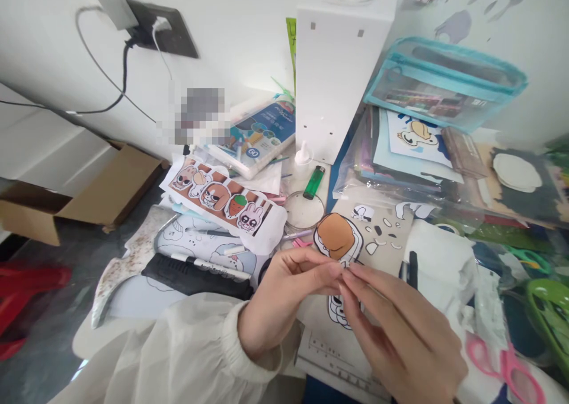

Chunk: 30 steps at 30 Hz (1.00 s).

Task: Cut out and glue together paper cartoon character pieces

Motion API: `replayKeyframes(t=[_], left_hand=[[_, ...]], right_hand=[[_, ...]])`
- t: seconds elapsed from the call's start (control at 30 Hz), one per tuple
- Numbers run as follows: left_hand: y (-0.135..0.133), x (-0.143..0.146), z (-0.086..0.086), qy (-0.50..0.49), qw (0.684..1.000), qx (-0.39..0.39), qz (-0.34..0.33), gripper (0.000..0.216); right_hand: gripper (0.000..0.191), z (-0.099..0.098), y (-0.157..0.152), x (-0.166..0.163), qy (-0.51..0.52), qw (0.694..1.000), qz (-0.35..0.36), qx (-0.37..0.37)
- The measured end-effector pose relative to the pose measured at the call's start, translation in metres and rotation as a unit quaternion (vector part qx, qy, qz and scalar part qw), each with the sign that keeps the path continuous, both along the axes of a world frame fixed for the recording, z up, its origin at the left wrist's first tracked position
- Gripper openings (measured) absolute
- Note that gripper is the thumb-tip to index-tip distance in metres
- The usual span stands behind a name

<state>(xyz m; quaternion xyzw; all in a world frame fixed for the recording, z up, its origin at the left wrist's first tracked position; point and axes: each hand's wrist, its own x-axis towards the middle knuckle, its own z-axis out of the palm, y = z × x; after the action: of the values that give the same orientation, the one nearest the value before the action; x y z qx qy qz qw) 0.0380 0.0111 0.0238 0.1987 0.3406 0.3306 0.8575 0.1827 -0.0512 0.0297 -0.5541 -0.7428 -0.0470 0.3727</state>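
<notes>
My left hand (296, 288) and my right hand (395, 321) meet fingertip to fingertip over the worktop. Both are closed in a pinch; what lies between the fingers is too small to make out. Just beyond them is a brown-and-white paper cutout (335, 236) with a black outline, and part of it is hidden by my fingers. Below my fingertips a black-and-white printed cutout (338, 313) shows in part. Small white and black paper pieces (377, 231) lie on the beige board to the right of the brown cutout.
A printed strip of cartoon faces (217, 195) lies left, near a black pencil case (195, 276). A green lighter (315, 183) rests by a round clear lid (302, 211). Pink scissors (511, 365) are at lower right. Behind stand a white box (340, 78) and a teal mesh pouch (444, 84).
</notes>
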Motion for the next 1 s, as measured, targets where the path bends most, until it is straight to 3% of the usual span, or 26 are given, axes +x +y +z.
replayKeyframes(t=[0.1,0.2,0.43,0.8,1.0], left_hand=[[0.0018,-0.0007,0.0003,-0.013,0.999,-0.026,-0.012,0.009],[0.0022,-0.0004,0.0011,-0.020,0.998,-0.047,-0.026,0.012],[0.0012,0.0006,0.0036,-0.035,0.998,-0.025,-0.042,0.011],[-0.0004,0.0002,0.0021,-0.036,0.998,0.009,-0.057,0.012],[-0.0010,0.0017,0.0007,-0.066,0.996,-0.020,-0.061,0.011]], right_hand=[[0.030,-0.0006,0.0028,0.0043,0.172,0.983,-0.008,-0.065],[0.036,-0.0009,0.0044,0.0071,0.260,0.960,0.013,-0.107],[0.040,-0.0019,0.0086,0.0025,0.249,0.960,0.042,-0.121],[0.036,0.0008,0.0076,-0.0002,0.257,0.961,0.018,-0.103],[0.041,0.0006,0.0054,0.0011,0.281,0.954,0.043,-0.098]])
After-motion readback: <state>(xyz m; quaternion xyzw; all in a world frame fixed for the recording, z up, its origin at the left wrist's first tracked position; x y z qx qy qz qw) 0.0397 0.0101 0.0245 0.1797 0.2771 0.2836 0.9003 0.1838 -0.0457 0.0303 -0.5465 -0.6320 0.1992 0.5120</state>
